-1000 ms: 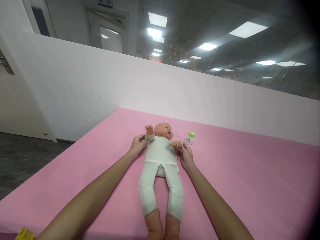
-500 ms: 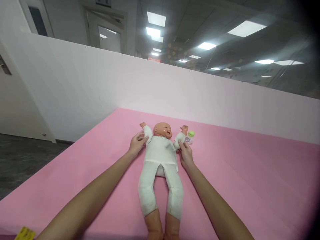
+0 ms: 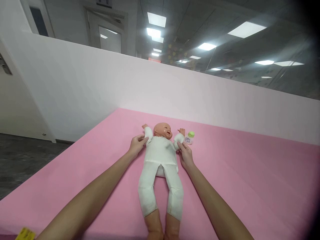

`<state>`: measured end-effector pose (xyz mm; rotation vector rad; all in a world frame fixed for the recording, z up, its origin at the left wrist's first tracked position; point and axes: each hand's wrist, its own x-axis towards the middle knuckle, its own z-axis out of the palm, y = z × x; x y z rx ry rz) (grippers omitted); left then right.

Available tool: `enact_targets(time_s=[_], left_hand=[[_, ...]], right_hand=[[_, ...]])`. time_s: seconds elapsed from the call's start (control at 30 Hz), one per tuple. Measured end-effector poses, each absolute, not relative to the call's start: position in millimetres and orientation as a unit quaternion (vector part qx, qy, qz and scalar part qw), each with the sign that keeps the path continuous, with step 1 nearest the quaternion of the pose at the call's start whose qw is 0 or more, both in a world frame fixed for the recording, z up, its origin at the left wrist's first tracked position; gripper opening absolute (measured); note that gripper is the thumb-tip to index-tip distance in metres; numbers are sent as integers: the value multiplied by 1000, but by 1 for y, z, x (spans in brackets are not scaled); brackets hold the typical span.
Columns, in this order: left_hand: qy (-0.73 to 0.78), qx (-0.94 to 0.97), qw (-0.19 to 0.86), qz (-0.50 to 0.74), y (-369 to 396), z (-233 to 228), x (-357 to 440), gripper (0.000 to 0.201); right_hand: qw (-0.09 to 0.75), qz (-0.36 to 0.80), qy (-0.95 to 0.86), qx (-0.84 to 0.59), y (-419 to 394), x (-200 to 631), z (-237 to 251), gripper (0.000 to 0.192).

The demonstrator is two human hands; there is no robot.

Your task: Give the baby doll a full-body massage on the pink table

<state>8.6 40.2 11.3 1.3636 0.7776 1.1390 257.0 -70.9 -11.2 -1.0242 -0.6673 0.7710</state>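
A baby doll [image 3: 161, 156] in a white one-piece suit lies face up on a pink padded surface [image 3: 250, 180], its head toward a low white partition wall [image 3: 100, 90] and its bare feet toward the camera, in the head view. The person's left hand [image 3: 137, 146] is closed around the doll's upper arm on that side, fingers wrapped over the white sleeve, with the doll's small hand sticking up just beyond. The right hand [image 3: 185, 154] grips the doll's other sleeved arm in the same way, both of the doll's arms spread out and bent upward beside its head. A small bottle with a green cap [image 3: 189, 137] stands on the pink surface just beside the doll's raised hand and near the right hand's fingertips (whether it touches either is not clear). A yellow scrap [image 3: 24, 234] shows at the lower left edge. Ceiling light panels [image 3: 157, 20] glow above the partition.
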Motion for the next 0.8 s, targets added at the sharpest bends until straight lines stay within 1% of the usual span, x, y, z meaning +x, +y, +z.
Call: enact_targets(time_s=[0.13, 0.23, 0.33, 0.53, 0.67, 0.8], left_hand=[[294, 598, 562, 490, 40, 13, 9, 49], [272, 599, 574, 489, 40, 12, 9, 42], [270, 594, 583, 485, 42, 9, 10, 35], [274, 580, 604, 474, 45, 6, 10, 31], [260, 587, 598, 479, 43, 9, 9, 20], [261, 596, 593, 474, 39, 13, 8, 26]], right_hand=[[752, 353, -321, -454, -71, 256, -12, 24], [750, 352, -329, -454, -70, 257, -14, 24], [749, 351, -325, -459, -69, 257, -16, 28], [748, 352, -328, -458, -71, 255, -12, 26], [748, 349, -329, -459, -72, 255, -11, 26], [746, 347, -336, -458, -72, 255, -12, 23]])
